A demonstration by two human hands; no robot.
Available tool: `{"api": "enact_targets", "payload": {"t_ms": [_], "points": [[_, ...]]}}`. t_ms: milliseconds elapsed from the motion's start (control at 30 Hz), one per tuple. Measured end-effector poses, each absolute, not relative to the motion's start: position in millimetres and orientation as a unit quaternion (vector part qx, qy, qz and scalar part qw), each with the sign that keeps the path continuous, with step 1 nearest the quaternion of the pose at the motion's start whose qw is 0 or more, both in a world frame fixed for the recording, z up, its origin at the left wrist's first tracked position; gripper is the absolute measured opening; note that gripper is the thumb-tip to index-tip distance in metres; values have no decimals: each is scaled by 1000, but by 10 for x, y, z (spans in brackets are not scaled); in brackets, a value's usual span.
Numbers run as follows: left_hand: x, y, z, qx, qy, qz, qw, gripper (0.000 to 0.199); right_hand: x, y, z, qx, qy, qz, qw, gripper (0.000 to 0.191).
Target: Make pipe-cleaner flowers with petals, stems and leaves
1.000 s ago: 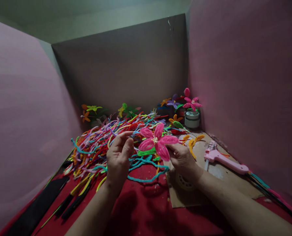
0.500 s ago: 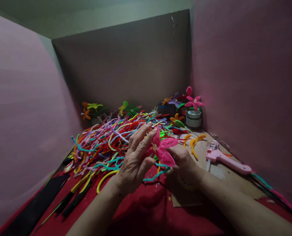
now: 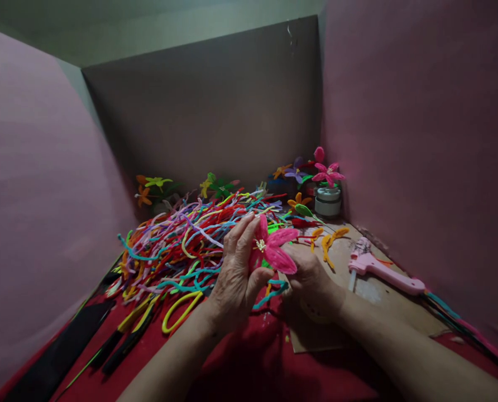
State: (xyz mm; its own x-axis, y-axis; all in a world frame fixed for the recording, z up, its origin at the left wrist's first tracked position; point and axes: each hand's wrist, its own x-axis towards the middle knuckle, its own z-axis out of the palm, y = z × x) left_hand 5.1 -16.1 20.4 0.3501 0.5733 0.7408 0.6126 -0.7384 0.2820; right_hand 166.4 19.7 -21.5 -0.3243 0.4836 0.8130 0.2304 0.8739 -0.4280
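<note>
A pink pipe-cleaner flower (image 3: 279, 252) with a pale stamen centre faces up between my two hands. My left hand (image 3: 237, 268) is at its left side, fingers fairly straight and thumb apart, with the left petals between them. Behind the right petals, my right hand (image 3: 310, 273) is closed round the flower's underside or stem; the petals hide its fingertips. Beneath my hands lie some teal pipe cleaners (image 3: 266, 301). A big heap of coloured pipe cleaners (image 3: 182, 240) spreads out beyond my left hand.
A pink glue gun (image 3: 385, 271) rests on a cardboard sheet (image 3: 320, 340) at right, near orange pipe-cleaner pieces (image 3: 327, 248). Yellow-handled scissors (image 3: 177, 312) and pliers (image 3: 138, 321) lie left. Finished flowers (image 3: 329, 174) stand at the back, one over a pale jar (image 3: 327, 202). Panels enclose three sides.
The flower has tilted slightly more toward me and its centre shows more plainly. My left thumb has shifted right beneath the petals. The whole view has moved a little.
</note>
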Motion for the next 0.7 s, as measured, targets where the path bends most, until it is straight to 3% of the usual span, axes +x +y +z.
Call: {"api": "enact_targets", "payload": {"t_ms": [167,267,433,600,700], "points": [[28,-218,262,-828,-345,-442,-14,69,1677,201,-234,-232,-806,139,527,5],[-15,-226,306,-798,-307,-514,-64,70,1682,214,-218,-270,-780,154,543,11],[-120,-93,294,-627,-378,-660,-171,43,1704,291,-205,-385,-678,292,554,11],[-140,50,173,-530,-481,-599,-358,33,1721,335,-165,-390,-588,431,562,15],[-51,41,112,-554,-505,-529,-398,28,1718,335,-123,-372,-552,484,568,19]]}}
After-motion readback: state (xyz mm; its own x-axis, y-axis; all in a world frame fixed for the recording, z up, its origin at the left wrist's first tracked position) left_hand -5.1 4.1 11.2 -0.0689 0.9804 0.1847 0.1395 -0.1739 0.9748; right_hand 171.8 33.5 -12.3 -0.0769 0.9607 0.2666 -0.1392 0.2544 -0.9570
